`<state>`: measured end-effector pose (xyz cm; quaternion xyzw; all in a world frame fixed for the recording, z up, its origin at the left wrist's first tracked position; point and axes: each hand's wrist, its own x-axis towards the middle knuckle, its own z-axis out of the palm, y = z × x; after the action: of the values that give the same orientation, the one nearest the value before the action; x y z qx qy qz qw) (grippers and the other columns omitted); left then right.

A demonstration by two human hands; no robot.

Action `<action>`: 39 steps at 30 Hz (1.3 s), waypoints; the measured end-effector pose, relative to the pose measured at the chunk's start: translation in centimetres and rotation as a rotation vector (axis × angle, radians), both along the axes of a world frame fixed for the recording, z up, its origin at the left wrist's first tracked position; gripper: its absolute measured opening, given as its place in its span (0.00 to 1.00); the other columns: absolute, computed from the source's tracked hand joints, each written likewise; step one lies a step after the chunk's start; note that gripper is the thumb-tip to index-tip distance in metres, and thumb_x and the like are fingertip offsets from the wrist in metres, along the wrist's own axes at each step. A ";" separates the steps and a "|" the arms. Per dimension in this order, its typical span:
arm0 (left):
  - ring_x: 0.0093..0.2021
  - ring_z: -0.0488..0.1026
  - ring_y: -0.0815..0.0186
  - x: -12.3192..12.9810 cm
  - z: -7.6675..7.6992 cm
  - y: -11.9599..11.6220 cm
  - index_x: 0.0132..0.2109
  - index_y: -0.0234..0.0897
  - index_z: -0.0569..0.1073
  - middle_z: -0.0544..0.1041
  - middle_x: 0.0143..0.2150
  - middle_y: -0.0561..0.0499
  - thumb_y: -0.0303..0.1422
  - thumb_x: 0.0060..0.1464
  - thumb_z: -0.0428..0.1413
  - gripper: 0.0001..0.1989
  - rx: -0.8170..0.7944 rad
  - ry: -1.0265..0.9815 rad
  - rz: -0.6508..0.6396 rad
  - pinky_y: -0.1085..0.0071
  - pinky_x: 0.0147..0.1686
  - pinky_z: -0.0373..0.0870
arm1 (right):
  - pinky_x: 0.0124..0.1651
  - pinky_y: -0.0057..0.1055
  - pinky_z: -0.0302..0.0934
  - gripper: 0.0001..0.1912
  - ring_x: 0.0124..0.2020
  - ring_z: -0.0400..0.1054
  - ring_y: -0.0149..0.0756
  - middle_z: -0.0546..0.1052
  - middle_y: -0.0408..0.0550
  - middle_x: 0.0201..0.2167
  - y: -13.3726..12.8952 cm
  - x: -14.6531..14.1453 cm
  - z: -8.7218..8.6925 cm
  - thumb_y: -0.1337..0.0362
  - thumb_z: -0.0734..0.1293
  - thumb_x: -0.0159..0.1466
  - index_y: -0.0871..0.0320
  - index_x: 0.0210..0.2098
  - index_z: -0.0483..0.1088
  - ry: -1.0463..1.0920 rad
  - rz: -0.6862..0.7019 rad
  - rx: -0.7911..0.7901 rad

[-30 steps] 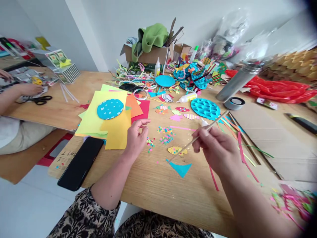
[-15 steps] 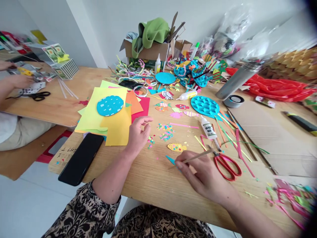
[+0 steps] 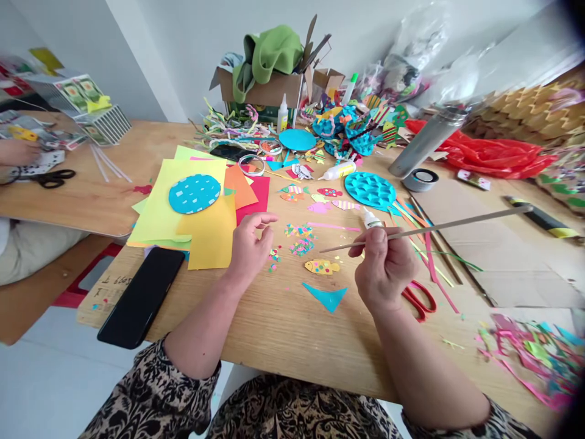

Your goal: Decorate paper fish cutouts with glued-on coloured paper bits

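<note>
My right hand (image 3: 386, 268) grips a long thin wooden stick (image 3: 439, 227), its thin tip pointing left over the table. Beside the yellow paper, my left hand (image 3: 251, 244) hovers with curled fingers apart and holds nothing. A yellow spotted paper fish (image 3: 322, 266) lies between the hands, with a blue paper triangle (image 3: 325, 297) below it. Confetti pieces (image 3: 301, 246) and small paper fish (image 3: 319, 207) lie farther back. Partly hidden behind my right hand are a glue bottle (image 3: 371, 218) and red scissors (image 3: 421, 302).
A black phone (image 3: 141, 299) rests at the left table edge. Yellow paper (image 3: 212, 238) carries a blue dotted oval (image 3: 194, 194). Toward the back right are a blue scaled disc (image 3: 370, 189), tape (image 3: 420, 179) and a metal flask (image 3: 427, 143). Another person's hand (image 3: 18, 152) shows far left.
My right hand has risen and turned with the stick, uncovering the blue triangle and now covering part of the glue bottle. The view has shifted slightly; my left hand keeps its pose.
</note>
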<state>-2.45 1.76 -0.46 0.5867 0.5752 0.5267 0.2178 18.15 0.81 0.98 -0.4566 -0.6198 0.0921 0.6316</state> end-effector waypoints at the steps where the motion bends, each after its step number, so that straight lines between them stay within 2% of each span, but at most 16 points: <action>1: 0.38 0.74 0.66 0.0 0.1 0.0 0.41 0.37 0.77 0.80 0.41 0.49 0.21 0.51 0.52 0.13 -0.003 0.020 -0.003 0.71 0.37 0.72 | 0.21 0.25 0.58 0.14 0.17 0.63 0.25 0.68 0.38 0.18 0.2 0.2 -0.2 0.61 0.59 0.69 0.57 0.27 0.64 -0.007 -0.017 -0.004; 3: 0.39 0.74 0.65 0.1 0.3 -0.2 0.40 0.37 0.77 0.80 0.40 0.49 0.20 0.51 0.52 0.13 0.002 0.065 -0.021 0.70 0.38 0.72 | 0.22 0.25 0.58 0.14 0.17 0.63 0.25 0.68 0.38 0.17 0.3 0.4 -0.4 0.63 0.59 0.69 0.57 0.27 0.64 -0.049 -0.006 -0.018; 6: 0.42 0.76 0.64 0.4 0.4 -0.4 0.41 0.37 0.76 0.80 0.39 0.50 0.18 0.51 0.52 0.14 0.022 0.090 -0.090 0.68 0.42 0.72 | 0.23 0.25 0.58 0.13 0.18 0.64 0.25 0.68 0.38 0.18 0.1 0.3 -0.4 0.65 0.59 0.69 0.57 0.27 0.64 -0.151 0.094 -0.009; 12: 0.46 0.78 0.64 0.6 0.2 -0.6 0.51 0.39 0.70 0.82 0.39 0.52 0.15 0.50 0.47 0.24 -0.072 0.104 -0.375 0.68 0.44 0.72 | 0.24 0.26 0.57 0.11 0.20 0.65 0.27 0.70 0.40 0.22 -0.7 -0.3 -0.6 0.67 0.59 0.69 0.56 0.29 0.63 -0.237 0.365 -0.048; 15: 0.44 0.79 0.64 0.6 0.1 -0.6 0.52 0.39 0.69 0.81 0.40 0.51 0.15 0.50 0.47 0.24 -0.101 0.075 -0.449 0.68 0.44 0.72 | 0.25 0.28 0.57 0.11 0.21 0.64 0.28 0.70 0.41 0.21 -1.0 -0.7 -0.5 0.66 0.58 0.70 0.55 0.29 0.62 -0.272 0.467 -0.101; 19: 0.42 0.80 0.64 0.6 0.3 -0.5 0.52 0.38 0.69 0.80 0.41 0.50 0.17 0.51 0.47 0.23 -0.125 0.047 -0.432 0.71 0.37 0.72 | 0.26 0.28 0.57 0.13 0.22 0.65 0.29 0.71 0.43 0.22 -1.5 -1.4 -0.4 0.65 0.57 0.70 0.56 0.28 0.62 -0.406 0.566 -0.107; 24: 0.42 0.80 0.65 0.6 0.4 -0.5 0.51 0.39 0.70 0.80 0.40 0.51 0.17 0.51 0.48 0.22 -0.114 0.065 -0.407 0.71 0.40 0.72 | 0.28 0.27 0.55 0.12 0.23 0.63 0.29 0.70 0.43 0.23 -1.8 -1.9 -0.9 0.66 0.58 0.69 0.56 0.28 0.62 -0.437 0.670 -0.106; 39: 0.43 0.79 0.65 0.6 0.1 -0.4 0.49 0.38 0.71 0.81 0.39 0.52 0.16 0.50 0.48 0.21 -0.077 0.103 -0.388 0.67 0.47 0.71 | 0.28 0.27 0.54 0.11 0.23 0.60 0.29 0.68 0.43 0.24 -1.8 -2.7 -1.7 0.68 0.57 0.69 0.56 0.30 0.61 -0.511 0.699 -0.075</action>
<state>-1.83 1.34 -0.39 0.7038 0.4815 0.4217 0.3080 15.48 -0.96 -0.72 -0.2499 -0.8698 0.2070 0.3718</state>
